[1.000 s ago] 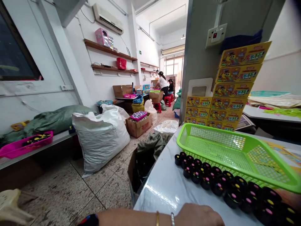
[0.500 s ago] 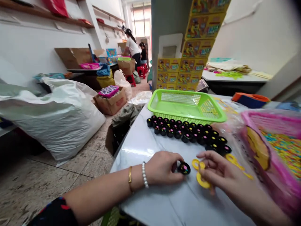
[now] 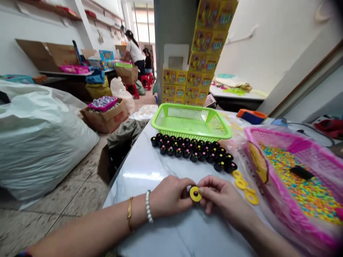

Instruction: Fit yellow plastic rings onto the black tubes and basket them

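Marble tabletop (image 3: 150, 171): left hand (image 3: 168, 196), right hand (image 3: 225, 200) on one yellow ring (image 3: 195, 193); three spares (image 3: 241, 184).

A green basket (image 3: 184, 130) stood empty on the marble table (image 3: 146, 167), with rows of black caps (image 3: 193, 150) just in front of it. To the right, a pink basket (image 3: 273, 136) held coloured beads (image 3: 302, 192) and a small black block (image 3: 301, 172); three loose yellow rings (image 3: 244, 185) lay beside it. Behind the green basket rose a stack of yellow boxes (image 3: 206, 60). On the floor to the left sat a big white sack (image 3: 40, 142) and an open cardboard box (image 3: 105, 119). Far back, two people (image 3: 135, 53) worked near red stools (image 3: 146, 81).
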`<state>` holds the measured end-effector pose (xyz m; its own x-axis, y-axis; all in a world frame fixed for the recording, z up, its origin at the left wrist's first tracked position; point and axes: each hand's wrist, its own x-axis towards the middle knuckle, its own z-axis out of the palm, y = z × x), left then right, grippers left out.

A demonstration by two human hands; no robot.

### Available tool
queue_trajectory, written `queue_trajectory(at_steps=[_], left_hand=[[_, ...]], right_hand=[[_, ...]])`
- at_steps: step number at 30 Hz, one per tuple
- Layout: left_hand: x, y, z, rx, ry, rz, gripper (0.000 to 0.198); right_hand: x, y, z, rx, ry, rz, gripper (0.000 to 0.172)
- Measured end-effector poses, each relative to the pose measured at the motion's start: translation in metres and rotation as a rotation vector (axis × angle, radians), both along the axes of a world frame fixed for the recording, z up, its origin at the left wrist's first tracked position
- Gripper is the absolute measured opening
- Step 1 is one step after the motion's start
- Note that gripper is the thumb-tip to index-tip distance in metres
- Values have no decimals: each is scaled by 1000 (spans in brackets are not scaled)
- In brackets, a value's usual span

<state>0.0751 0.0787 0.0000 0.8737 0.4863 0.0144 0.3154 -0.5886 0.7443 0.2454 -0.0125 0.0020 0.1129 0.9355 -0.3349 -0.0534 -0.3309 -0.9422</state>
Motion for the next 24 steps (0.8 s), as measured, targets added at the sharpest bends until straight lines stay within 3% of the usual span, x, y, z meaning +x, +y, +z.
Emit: queue_trajectory(at_steps=[5, 14, 20, 22, 24], left_hand=[[2, 2, 3, -19, -1, 1, 27], [2, 3, 1, -7, -9, -32, 17], [2, -1, 1, -27, -26, -4, 17], [1, -2, 4, -111, -30, -2, 21], [1, -3, 7, -299, -22, -1, 27]], right_hand=[[3, -1, 2, -46, 42, -35, 46], [2, 0, -3, -63, 54, -48, 37], [-2, -3, 1, -29, -40, -72, 35], [-4, -4, 3, -16, -73, -54, 35], [-6, -4, 4, -30, -62, -10, 37]])
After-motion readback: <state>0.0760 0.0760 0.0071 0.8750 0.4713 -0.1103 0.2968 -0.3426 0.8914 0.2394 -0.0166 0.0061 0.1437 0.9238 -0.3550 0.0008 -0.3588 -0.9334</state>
